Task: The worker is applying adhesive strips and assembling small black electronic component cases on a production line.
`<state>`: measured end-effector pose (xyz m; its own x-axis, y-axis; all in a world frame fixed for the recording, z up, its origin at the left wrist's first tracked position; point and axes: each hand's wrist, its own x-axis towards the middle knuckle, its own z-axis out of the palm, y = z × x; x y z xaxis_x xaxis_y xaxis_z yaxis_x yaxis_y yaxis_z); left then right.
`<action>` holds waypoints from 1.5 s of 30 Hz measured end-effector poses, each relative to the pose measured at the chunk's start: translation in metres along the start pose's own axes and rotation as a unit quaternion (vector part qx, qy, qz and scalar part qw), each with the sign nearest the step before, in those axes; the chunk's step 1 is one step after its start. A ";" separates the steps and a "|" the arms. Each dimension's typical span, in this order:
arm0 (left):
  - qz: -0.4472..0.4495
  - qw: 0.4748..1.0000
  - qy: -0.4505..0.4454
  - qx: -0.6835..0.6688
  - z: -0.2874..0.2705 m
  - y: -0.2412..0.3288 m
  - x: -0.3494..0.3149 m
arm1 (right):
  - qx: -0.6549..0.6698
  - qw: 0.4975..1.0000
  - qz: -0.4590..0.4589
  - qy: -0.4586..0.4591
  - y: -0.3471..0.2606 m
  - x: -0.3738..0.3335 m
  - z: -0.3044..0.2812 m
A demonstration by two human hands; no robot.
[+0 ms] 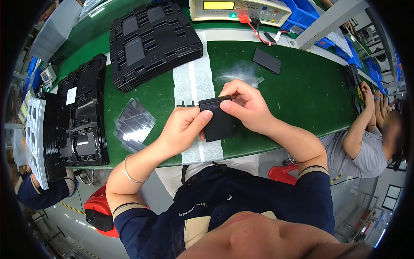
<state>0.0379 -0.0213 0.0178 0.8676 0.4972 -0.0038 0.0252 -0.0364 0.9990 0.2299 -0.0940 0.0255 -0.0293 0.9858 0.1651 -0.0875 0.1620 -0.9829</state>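
Both my hands hold one flat black rectangular block (pixel 219 126) above the near edge of the green table. My left hand (pixel 184 126) grips its left side, thumb on the upper face. At its upper right corner, my right hand (pixel 248 105) presses with the thumb, fingers curled behind. The block's underside is hidden. Beyond my right hand lies crumpled clear plastic film (pixel 241 74), and past that another flat black block (pixel 267 61). A loose pile of clear plastic sheets (pixel 134 122) rests left of my left hand.
Stacked black moulded trays (pixel 156 45) stand at the back left; more trays (pixel 84 123) are at the far left. A pale strip (pixel 192 84) crosses the table (pixel 302 99). At the back sits a tester (pixel 239 12) with red and black leads. A co-worker (pixel 362 142) is at the right.
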 end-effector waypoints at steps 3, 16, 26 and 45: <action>0.011 0.998 0.054 0.019 0.009 0.001 0.000 | 0.072 0.997 0.022 -0.018 0.001 0.000 -0.011; -0.084 0.974 -0.050 -0.203 0.017 0.002 0.002 | 0.020 0.999 0.016 -0.021 0.003 0.000 -0.027; -0.140 0.950 -0.122 -0.252 0.015 0.005 0.001 | 0.213 0.950 0.110 -0.201 0.003 0.005 -0.022; -0.088 0.996 0.011 0.016 0.022 -0.004 0.004 | -0.211 0.977 -0.019 -0.018 -0.007 0.008 -0.006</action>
<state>0.0521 -0.0384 0.0128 0.8373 0.5172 -0.1773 0.1924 0.0248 0.9810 0.2365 -0.0874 0.0326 -0.0693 0.9779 0.1973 0.3289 0.2091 -0.9209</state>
